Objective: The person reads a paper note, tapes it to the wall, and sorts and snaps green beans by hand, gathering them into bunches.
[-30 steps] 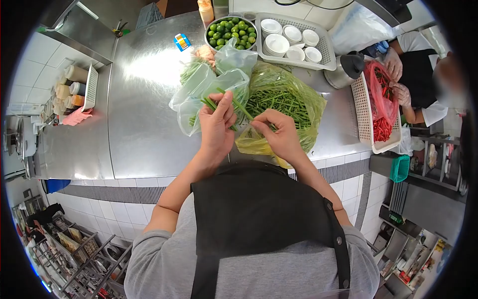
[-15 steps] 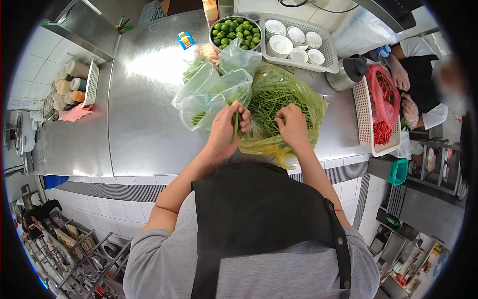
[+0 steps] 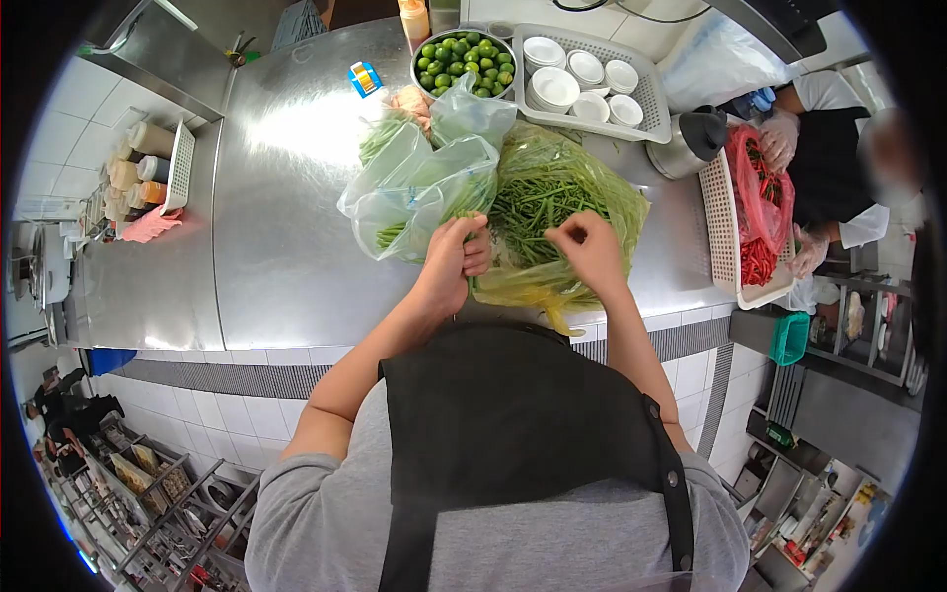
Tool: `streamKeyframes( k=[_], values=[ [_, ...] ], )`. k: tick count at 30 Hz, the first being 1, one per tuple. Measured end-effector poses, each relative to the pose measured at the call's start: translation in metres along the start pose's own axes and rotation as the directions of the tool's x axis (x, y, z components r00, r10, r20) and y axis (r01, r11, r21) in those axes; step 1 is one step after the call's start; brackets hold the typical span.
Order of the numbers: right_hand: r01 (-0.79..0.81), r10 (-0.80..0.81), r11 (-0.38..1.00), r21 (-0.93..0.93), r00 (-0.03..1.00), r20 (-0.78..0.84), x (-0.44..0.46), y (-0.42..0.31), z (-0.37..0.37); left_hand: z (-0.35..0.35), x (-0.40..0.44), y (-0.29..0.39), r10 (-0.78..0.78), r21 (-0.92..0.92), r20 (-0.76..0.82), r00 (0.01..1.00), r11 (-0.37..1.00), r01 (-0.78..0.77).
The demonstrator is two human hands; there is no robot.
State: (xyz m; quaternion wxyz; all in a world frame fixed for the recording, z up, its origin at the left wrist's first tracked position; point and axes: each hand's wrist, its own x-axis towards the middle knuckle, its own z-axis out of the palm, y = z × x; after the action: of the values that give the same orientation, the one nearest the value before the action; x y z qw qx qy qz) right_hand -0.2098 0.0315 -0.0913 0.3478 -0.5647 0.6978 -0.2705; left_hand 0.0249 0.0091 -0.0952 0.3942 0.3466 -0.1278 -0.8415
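A yellow plastic bag (image 3: 626, 212) lies wide open on the steel counter, full of thin green beans (image 3: 543, 202). My left hand (image 3: 459, 259) is a closed fist around a small bunch of green beans, at the bag's left edge. Over the bag's right side, my right hand (image 3: 597, 255) has its fingers curled into a pinch; whatever is between them is hidden. Beyond my left hand, a clear plastic bag (image 3: 370, 202) stands open with more green beans inside, partly seen through the plastic.
A bowl of green limes (image 3: 464, 64) stands at the back beside a grey basket (image 3: 646, 74) of white dishes. A steel jug (image 3: 681, 148) is to the right. There, a person's gloved hands (image 3: 779, 138) are at a basket (image 3: 720, 227) of red chillies.
My left hand has turned and closed more tightly, slightly lower. My right hand has shifted a little right and down. The other person's lower hand has moved down along the chilli basket.
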Motion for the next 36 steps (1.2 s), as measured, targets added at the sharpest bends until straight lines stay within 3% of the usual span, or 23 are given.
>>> streamKeyframes(
  k=[1,3,5,7,8,10,14,17,19,20,22,24,26,30,32,36],
  values=[
    [-0.002,0.002,1.000,0.000,1.000,0.000,0.002,0.002,-0.003,0.003,-0.002,0.001,-0.001,0.063,-0.015,1.000,0.998,0.002],
    [0.103,-0.097,0.995,0.008,0.959,-0.266,0.007,0.006,-0.010,0.010,-0.006,0.004,0.000,0.125,-0.030,1.000,0.992,0.004],
    [0.079,-0.082,0.997,-0.020,0.969,-0.232,0.008,0.014,-0.018,0.015,-0.007,0.003,-0.040,0.122,-0.086,0.995,0.991,0.050],
    [0.037,-0.051,0.966,-0.257,0.998,-0.048,0.005,0.022,-0.019,0.011,-0.006,0.001,-0.052,0.103,-0.058,0.997,0.993,0.058],
    [0.037,-0.051,0.965,-0.258,0.998,-0.048,0.002,0.019,-0.019,0.009,-0.005,-0.001,-0.067,0.085,-0.027,0.997,0.994,0.069],
    [-0.109,0.201,0.914,-0.391,0.958,0.203,-0.004,0.009,-0.016,0.003,-0.002,-0.006,-0.084,0.043,0.003,0.996,0.996,0.084],
    [-0.015,0.057,0.836,-0.548,0.997,0.058,-0.016,0.011,-0.001,0.005,-0.003,-0.008,-0.085,-0.016,-0.014,0.996,0.996,0.085],
    [-0.014,0.078,0.882,-0.471,0.990,0.116,-0.012,0.003,-0.006,0.011,-0.001,-0.007,-0.048,0.047,-0.067,0.997,0.998,0.052],
    [0.086,-0.043,0.971,-0.223,0.981,0.190,-0.012,-0.004,-0.016,0.010,-0.004,-0.002,-0.047,0.129,-0.043,0.998,0.990,0.053],
    [0.084,-0.042,0.971,-0.223,0.981,0.188,-0.013,-0.011,-0.020,0.010,-0.005,-0.001,-0.051,0.210,-0.019,0.999,0.976,0.054],
    [-0.008,-0.002,0.999,0.038,0.968,0.250,-0.015,-0.027,-0.026,0.014,-0.006,-0.001,-0.073,0.290,-0.049,0.996,0.953,0.084],
    [0.012,-0.036,0.996,0.092,0.965,0.261,-0.018,-0.043,-0.029,0.021,-0.009,-0.002,-0.089,0.368,-0.083,0.993,0.923,0.114],
    [0.033,-0.072,0.989,0.145,0.959,0.273,-0.021,-0.048,-0.025,0.030,-0.010,-0.004,-0.003,0.454,-0.127,0.992,0.889,0.061],
    [0.069,-0.172,0.956,0.285,0.918,0.358,-0.023,-0.051,-0.016,0.019,-0.009,-0.001,0.041,0.374,-0.072,0.997,0.927,-0.011],
    [0.091,-0.229,0.929,0.358,0.903,0.364,-0.024,-0.052,-0.013,0.016,-0.011,0.008,0.114,0.220,0.070,0.991,0.967,-0.127],
    [0.067,-0.230,0.902,0.427,0.911,0.343,-0.027,-0.052,-0.010,0.026,-0.019,0.022,0.210,0.190,0.001,0.978,0.960,-0.207]
  ],
)
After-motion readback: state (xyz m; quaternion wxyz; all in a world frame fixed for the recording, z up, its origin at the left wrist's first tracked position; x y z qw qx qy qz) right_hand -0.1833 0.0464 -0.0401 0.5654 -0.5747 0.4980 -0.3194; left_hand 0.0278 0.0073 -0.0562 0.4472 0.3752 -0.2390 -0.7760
